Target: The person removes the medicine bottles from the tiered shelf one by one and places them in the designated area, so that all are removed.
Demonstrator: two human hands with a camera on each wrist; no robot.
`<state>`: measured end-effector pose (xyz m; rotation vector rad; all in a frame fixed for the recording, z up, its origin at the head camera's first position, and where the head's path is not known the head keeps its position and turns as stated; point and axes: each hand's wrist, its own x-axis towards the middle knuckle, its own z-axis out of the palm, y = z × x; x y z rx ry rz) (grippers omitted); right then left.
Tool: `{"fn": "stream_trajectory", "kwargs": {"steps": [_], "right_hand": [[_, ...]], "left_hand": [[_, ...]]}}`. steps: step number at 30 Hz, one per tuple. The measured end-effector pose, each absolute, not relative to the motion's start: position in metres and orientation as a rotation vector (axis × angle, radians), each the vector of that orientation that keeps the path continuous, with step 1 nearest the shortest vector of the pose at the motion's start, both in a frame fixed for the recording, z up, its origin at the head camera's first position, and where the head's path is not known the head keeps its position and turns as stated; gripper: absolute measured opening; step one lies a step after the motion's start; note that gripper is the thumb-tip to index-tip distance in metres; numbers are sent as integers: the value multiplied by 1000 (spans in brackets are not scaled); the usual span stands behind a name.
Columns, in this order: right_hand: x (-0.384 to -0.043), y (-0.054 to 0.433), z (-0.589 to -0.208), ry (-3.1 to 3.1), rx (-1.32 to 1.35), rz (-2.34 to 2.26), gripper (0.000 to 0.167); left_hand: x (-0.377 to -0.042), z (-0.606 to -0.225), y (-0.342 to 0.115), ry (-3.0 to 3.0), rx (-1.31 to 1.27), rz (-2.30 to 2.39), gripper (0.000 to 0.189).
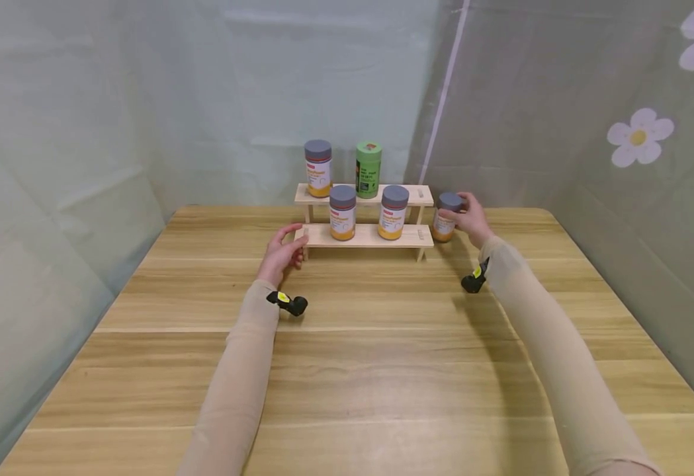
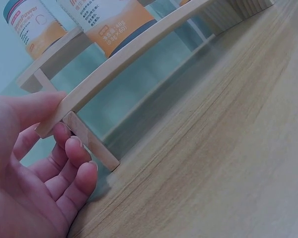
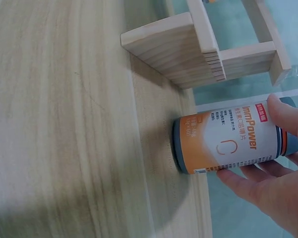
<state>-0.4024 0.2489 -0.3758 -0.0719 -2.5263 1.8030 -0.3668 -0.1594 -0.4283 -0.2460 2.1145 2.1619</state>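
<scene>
A two-tier wooden display rack (image 1: 367,236) stands at the back of the table. My left hand (image 1: 281,254) grips the left end of its lower tier, thumb on top and fingers curled below the board (image 2: 119,69). To the right of the rack, my right hand (image 1: 474,221) holds a vitamin bottle (image 3: 228,136) with a dark grey lid and a white-and-orange label, thumb and fingers around its upper part. The bottle stands upright, its base right at the tabletop. Two matching bottles, a left one (image 1: 343,215) and a right one (image 1: 393,215), sit on the lower tier.
On the upper tier stand another matching bottle (image 1: 318,172) and a green canister (image 1: 368,172). The wood-grain table (image 1: 370,370) reaches back to a pale curtain (image 1: 204,99). A grey curtain (image 1: 561,99) with flowers hangs at the right.
</scene>
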Motion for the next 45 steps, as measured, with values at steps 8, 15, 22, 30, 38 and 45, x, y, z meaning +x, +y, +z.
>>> {"fn": "stream_trajectory", "kwargs": {"steps": [8, 15, 22, 30, 38, 45], "right_hand": [[-399, 253, -379, -2559, 26, 1782, 73], [-399, 257, -379, -2631, 103, 1763, 75], [-400, 255, -378, -2692, 92, 1723, 74], [-401, 259, -385, -2640, 103, 1784, 78], [-393, 264, -388, -2518, 129, 1738, 88], [-384, 259, -364, -2512, 73, 1712, 77]], "left_hand": [[-360, -417, -159, 2065, -259, 2146, 49], [-356, -409, -159, 2050, -255, 2129, 52], [-366, -425, -160, 2095, -254, 2144, 49], [-361, -416, -159, 2062, -265, 2135, 51], [-357, -411, -158, 2049, -271, 2125, 51], [-363, -421, -159, 2076, -253, 2146, 51]]}}
